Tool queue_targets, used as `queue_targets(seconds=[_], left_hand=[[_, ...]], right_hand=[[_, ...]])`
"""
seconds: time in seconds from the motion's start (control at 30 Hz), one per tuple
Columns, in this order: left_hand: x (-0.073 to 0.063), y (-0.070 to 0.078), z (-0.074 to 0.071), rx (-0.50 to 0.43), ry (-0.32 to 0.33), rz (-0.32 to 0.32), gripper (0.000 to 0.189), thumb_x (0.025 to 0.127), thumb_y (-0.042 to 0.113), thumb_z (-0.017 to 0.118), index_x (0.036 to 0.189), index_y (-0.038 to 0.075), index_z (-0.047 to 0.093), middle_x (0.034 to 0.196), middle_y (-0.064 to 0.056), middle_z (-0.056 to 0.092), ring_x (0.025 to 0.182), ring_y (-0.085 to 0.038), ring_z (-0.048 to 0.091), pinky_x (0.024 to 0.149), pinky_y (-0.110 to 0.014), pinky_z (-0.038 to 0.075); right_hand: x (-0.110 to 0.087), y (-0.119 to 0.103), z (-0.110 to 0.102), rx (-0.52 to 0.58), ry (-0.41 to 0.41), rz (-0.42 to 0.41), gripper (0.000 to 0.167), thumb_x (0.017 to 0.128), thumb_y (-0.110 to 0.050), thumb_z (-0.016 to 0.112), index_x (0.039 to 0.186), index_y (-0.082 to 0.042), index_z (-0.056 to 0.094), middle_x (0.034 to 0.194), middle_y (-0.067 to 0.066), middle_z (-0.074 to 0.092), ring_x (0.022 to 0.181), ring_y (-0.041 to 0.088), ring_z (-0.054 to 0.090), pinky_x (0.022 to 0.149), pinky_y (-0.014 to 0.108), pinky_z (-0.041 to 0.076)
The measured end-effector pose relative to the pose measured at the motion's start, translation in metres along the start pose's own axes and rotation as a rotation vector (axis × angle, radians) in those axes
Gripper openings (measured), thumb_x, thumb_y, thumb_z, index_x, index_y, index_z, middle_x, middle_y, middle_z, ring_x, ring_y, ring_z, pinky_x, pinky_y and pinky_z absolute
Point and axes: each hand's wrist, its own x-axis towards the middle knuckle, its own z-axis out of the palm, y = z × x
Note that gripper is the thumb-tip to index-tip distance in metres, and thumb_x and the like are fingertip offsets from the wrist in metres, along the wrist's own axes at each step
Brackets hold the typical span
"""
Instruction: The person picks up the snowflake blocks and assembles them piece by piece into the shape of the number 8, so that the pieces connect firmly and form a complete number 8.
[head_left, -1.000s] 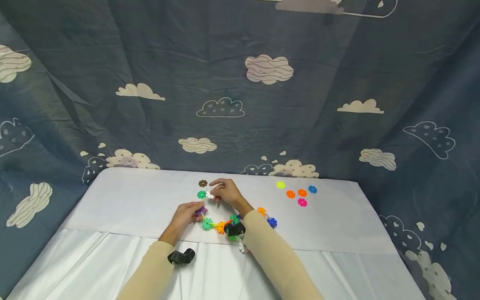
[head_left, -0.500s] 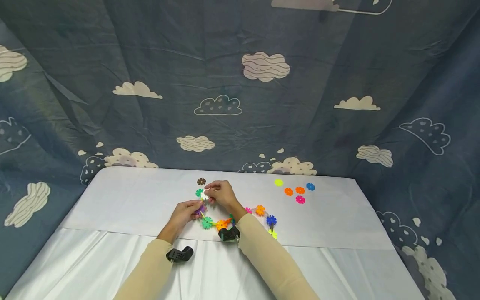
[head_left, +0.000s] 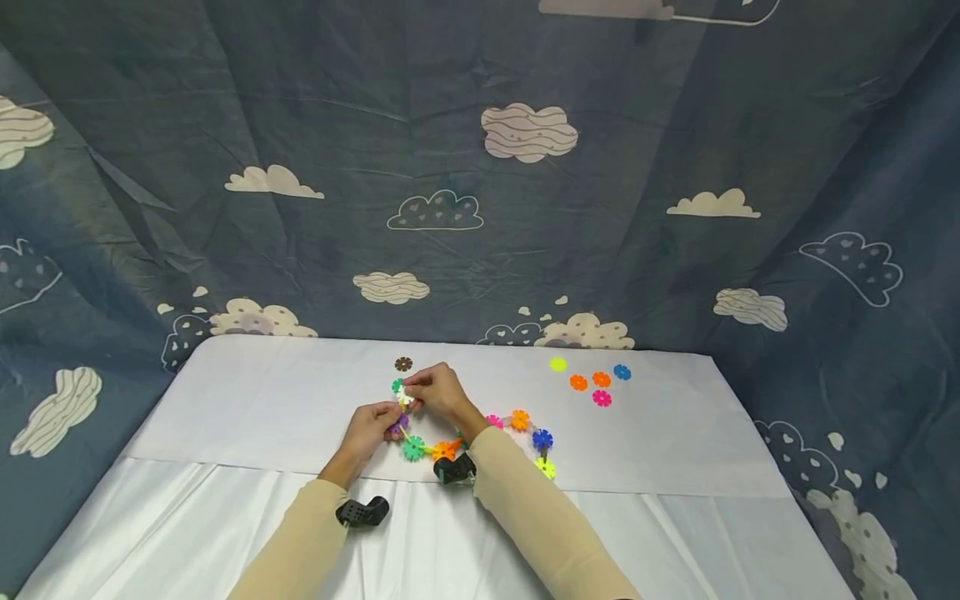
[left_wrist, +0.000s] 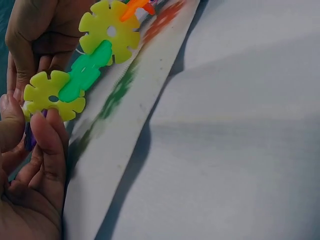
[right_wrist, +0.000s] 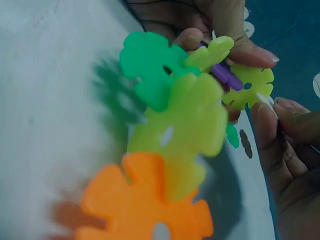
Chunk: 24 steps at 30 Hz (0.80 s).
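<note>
A chain of interlocking snowflake discs hangs from my left hand [head_left: 367, 432], which pinches the purple disc [right_wrist: 226, 76] near its end. A yellow disc [right_wrist: 259, 80] is joined beyond the purple one. Between the thumb and fingers of my right hand [head_left: 441, 390] is a white disc [head_left: 403, 397], edge-on and touching the yellow disc's rim in the right wrist view. I cannot tell whether their slots interlock. Lower in the chain are a green disc [head_left: 413, 448] and an orange disc [head_left: 444, 451]. My right forearm hides part of the chain.
Just beyond the hands lie a loose green disc [head_left: 397, 385] and a brown disc [head_left: 403, 364]. Back right are loose yellow [head_left: 558, 365], blue [head_left: 622, 372], pink [head_left: 602, 398] and orange discs [head_left: 578, 382]. More chain, with a blue disc [head_left: 542, 439], lies right of the forearm.
My right hand has brought the white disc left and slightly down to the chain's end by my left hand. The left hand still holds the purple disc and has barely moved.
</note>
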Motion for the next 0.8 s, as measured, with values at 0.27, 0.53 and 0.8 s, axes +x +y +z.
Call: queue_targets(seconds=[0.27,0.53,0.8], left_hand=[[-0.003,0.003,-0.002,0.101,-0.050,0.016,0.033,0.099,0.017,0.056,0.112,-0.013,0.062,0.091,-0.007,0.066,0.071,-0.007,0.059,0.065,-0.021,0.054],[-0.001,0.004,-0.006,-0.007,0.033,-0.038,0.023,0.095,0.010,0.059,0.104,-0.010,0.062,0.087,-0.003,0.070,0.076,-0.006,0.062,0.069,-0.018,0.052],[-0.003,0.005,-0.003,-0.039,0.042,-0.060,0.015,0.095,0.006,0.057,0.099,-0.007,0.061,0.093,-0.012,0.071,0.081,-0.014,0.067,0.076,-0.026,0.056]], right_hand=[[-0.004,0.003,-0.003,-0.047,-0.050,0.006,0.013,0.089,0.001,0.066,0.099,0.005,0.073,0.082,0.015,0.071,0.048,0.010,0.057,0.050,0.022,0.052],[0.006,0.000,-0.008,-0.080,-0.162,0.012,0.015,0.090,-0.007,0.067,0.102,0.001,0.073,0.083,0.005,0.069,0.054,0.010,0.058,0.052,0.025,0.053],[0.031,-0.001,-0.014,-0.324,-0.048,0.080,0.012,0.083,-0.013,0.075,0.094,-0.008,0.076,0.080,0.005,0.067,0.066,0.013,0.055,0.058,0.024,0.046]])
